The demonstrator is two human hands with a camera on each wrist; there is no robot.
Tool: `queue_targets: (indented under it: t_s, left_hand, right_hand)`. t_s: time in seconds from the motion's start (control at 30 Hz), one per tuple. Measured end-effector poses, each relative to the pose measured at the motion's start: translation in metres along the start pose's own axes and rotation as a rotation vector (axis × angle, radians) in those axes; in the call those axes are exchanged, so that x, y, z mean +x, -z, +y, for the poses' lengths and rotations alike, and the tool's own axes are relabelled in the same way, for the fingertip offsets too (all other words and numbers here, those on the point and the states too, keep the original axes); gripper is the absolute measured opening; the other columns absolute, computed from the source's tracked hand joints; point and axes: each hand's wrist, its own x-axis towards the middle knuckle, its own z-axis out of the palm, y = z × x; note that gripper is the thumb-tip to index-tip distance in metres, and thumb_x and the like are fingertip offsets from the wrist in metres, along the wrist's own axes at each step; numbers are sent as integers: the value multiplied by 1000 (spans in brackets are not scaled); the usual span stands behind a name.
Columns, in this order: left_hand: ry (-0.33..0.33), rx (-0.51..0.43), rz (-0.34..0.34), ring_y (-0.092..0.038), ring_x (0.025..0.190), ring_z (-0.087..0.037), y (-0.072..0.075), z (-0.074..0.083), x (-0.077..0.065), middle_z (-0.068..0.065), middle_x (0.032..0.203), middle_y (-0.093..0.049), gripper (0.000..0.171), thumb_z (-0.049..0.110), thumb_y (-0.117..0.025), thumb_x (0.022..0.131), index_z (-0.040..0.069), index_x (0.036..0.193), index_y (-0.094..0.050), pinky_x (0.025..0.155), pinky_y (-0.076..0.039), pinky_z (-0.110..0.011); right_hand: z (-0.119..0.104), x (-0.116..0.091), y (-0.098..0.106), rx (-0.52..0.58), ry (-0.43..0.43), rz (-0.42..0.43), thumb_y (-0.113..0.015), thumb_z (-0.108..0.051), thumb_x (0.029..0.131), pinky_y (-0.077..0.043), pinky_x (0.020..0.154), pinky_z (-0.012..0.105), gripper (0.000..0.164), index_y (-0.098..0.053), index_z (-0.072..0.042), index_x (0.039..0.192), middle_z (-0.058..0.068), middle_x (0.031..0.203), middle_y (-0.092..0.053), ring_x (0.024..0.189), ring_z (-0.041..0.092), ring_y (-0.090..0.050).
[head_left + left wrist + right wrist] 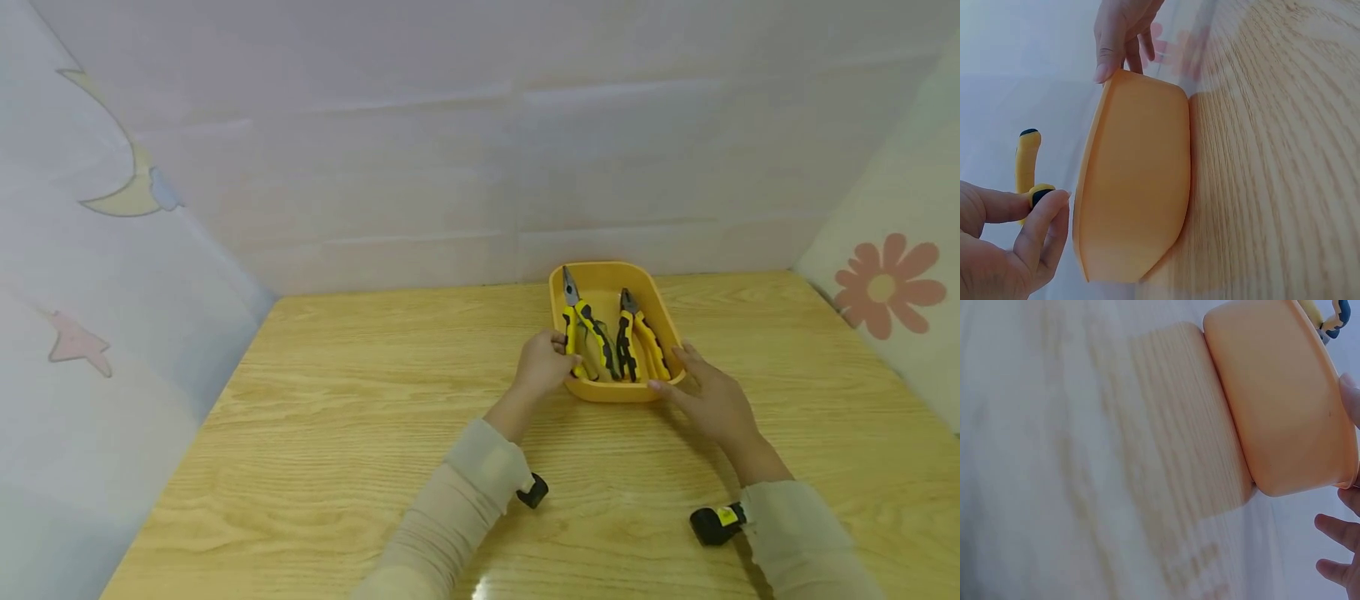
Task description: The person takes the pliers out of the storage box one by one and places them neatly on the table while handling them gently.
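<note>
A yellow plastic bin [615, 392] stands on the table near the back wall. My left hand [545, 364] pinches one yellow-and-black handle of the long-nose pliers [572, 287], whose grey jaws point to the back over the bin's left side. In the left wrist view the pliers' handles [1027, 162] show above the rim, between thumb and fingers. To their right in the bin lie combination pliers [628, 321], handles toward me. My right hand [712, 400] holds the bin's front right corner, thumb on the rim and other fingers along the outside.
The wood-grain table [360, 400] runs up to a pale cloth wall [390, 183] behind the bin. Side walls carry a moon and a flower print [885, 287]. Black wrist cameras [712, 525] hang under both sleeves.
</note>
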Motion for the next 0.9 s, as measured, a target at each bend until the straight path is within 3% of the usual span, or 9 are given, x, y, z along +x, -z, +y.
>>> queue_targets:
  t_s: [0.47, 0.73, 0.9]
  left_hand:
    - [19, -10, 35, -56, 66, -19, 8, -6, 1, -8, 82, -51, 28, -7, -62, 75, -4, 101, -51, 58, -51, -29]
    - [6, -58, 17, -56, 69, -20, 16, -11, -1, -10, 82, -50, 24, -8, -60, 76, -6, 99, -50, 59, -51, -32]
    - [14, -28, 26, -55, 70, -19, 18, -14, -3, -10, 83, -51, 25, -6, -60, 77, -6, 100, -50, 61, -51, -34]
  right_hand:
    - [-2, 0, 1, 6, -9, -6, -51, -44, 83, -22, 84, 62, 74, -22, -1, 135, 18, 139, -15, 115, 49, -22]
    - [-2, 1, 2, 4, -14, -16, -50, -44, 84, -22, 84, 62, 74, -20, -1, 136, 18, 140, -14, 115, 49, -22]
    - [-2, 0, 2, 8, -21, -19, -50, -45, 83, -22, 84, 62, 74, -20, -1, 136, 18, 140, -13, 115, 49, -22]
